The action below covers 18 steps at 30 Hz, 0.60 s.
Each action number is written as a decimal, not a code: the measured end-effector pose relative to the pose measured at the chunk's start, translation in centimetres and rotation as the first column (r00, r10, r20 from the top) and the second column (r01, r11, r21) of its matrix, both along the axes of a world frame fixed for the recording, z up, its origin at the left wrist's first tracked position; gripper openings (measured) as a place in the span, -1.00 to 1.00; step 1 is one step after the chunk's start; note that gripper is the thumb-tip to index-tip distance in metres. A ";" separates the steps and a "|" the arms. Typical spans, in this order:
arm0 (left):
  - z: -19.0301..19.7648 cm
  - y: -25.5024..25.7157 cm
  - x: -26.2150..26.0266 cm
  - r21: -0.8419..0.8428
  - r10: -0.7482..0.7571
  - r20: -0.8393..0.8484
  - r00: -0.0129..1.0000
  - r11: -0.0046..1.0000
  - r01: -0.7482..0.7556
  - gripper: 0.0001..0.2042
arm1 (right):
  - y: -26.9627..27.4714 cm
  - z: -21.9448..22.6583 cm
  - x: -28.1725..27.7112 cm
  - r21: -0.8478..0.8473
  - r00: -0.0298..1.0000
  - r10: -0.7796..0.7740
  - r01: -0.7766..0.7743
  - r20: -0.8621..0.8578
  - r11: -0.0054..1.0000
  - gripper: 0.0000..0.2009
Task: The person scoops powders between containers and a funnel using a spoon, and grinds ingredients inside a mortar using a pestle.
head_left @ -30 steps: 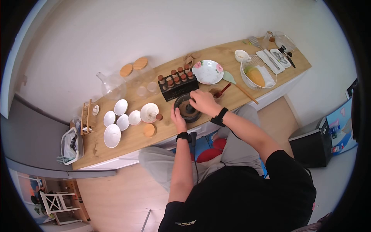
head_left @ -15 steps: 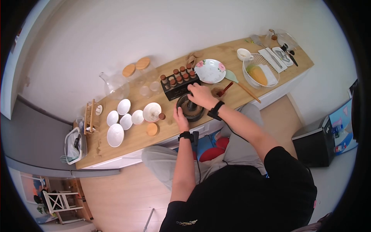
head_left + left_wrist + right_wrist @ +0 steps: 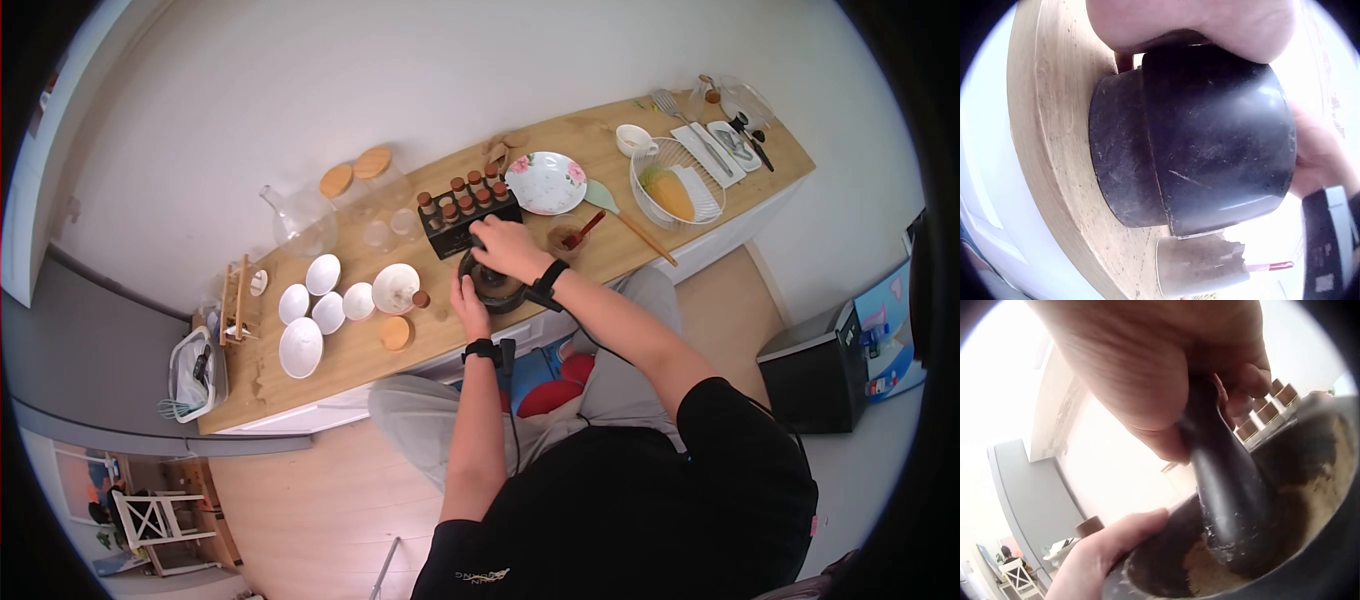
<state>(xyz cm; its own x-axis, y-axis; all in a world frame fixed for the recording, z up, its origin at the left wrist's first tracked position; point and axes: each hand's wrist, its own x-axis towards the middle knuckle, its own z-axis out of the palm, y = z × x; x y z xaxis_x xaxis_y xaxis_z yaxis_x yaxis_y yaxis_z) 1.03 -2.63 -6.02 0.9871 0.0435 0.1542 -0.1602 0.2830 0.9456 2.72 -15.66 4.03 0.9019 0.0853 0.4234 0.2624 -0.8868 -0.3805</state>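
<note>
Right hand (image 3: 508,250) curled round the pestle (image 3: 1229,481), its tip in brown powder (image 3: 1210,569) inside the black mortar (image 3: 497,297); our left hand (image 3: 470,308) grips the mortar's side; we see it on the wooden counter (image 3: 450,345), beside the spice rack (image 3: 470,222)

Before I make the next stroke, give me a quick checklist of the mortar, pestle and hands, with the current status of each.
1. Left hand braced on the mortar: ok, thumb at the rim.
2. Right hand gripping the pestle: ok, fingers wrapped round its upper end.
3. Pestle's lower end inside the mortar: ok, down in the brown powder.
4. Inner wall free of powder: not ok, some clings to it.
5. Mortar clear of the black bottle rack: cannot tell, they are close and the hands hide part of the gap.
6. Powder ground evenly: cannot tell.
</note>
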 end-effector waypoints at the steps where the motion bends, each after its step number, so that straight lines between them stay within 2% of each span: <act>1: -1.1 0.0 0.5 0.011 0.015 -0.001 1.000 1.000 -0.015 -0.59 | -1.1 0.0 -0.4 -0.009 1.000 -0.024 0.024 0.012 1.000 -0.72; 4: -0.5 -0.3 0.2 -0.035 0.023 -0.040 0.999 0.999 -0.024 -0.60 | -2.8 0.4 -3.2 -0.023 0.999 -0.037 0.036 -0.036 0.999 -0.77; 7: 0.2 -0.4 -0.1 -0.037 0.036 -0.015 0.999 0.999 -0.037 -0.63 | -1.8 0.5 -5.8 -0.030 0.995 0.096 -0.096 -0.017 0.995 -0.81; 8: 0.1 -0.4 -0.1 -0.033 0.036 -0.015 0.999 0.999 -0.036 -0.63 | -1.0 0.2 -6.1 -0.026 0.995 0.095 -0.095 -0.018 0.995 -0.81; 10: 0.0 -0.1 0.0 -0.022 0.006 -0.009 1.000 1.000 -0.006 -0.63 | 1.1 0.1 -5.8 -0.023 0.963 0.252 -0.251 0.095 0.968 -0.80; 11: -0.6 -0.2 0.1 -0.069 0.013 -0.026 1.000 0.997 -0.015 -0.62 | 1.9 0.0 -5.0 -0.043 0.959 0.269 -0.266 0.095 0.963 -0.78; 13: -2.6 0.1 1.1 -0.078 -0.004 -0.001 1.000 0.997 0.004 -0.60 | 2.5 0.2 -3.2 0.016 0.963 0.252 -0.255 0.093 0.967 -0.77; 14: -1.8 0.1 1.0 -0.091 -0.021 0.019 1.000 0.996 0.022 -0.58 | 2.4 0.2 -2.3 0.070 0.968 0.238 -0.244 0.085 0.967 -0.77; 15: -1.1 0.3 0.5 0.017 0.003 -0.029 1.000 1.000 -0.002 -0.58 | 2.0 0.2 -1.4 0.091 0.980 0.188 -0.194 0.070 0.977 -0.75; 18: -0.9 0.2 0.5 0.010 -0.009 0.023 1.000 1.000 0.008 -0.59 | -0.4 -0.4 -0.1 0.035 0.995 0.045 -0.048 0.090 0.998 -0.77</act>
<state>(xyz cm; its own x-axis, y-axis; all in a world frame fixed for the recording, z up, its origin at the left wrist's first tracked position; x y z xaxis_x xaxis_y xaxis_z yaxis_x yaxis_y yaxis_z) 1.52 -2.45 -6.88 0.9836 0.0333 0.1773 -0.1796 0.2748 0.9446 2.59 -16.05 3.65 0.8559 0.1089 0.5056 0.3371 -0.8588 -0.3857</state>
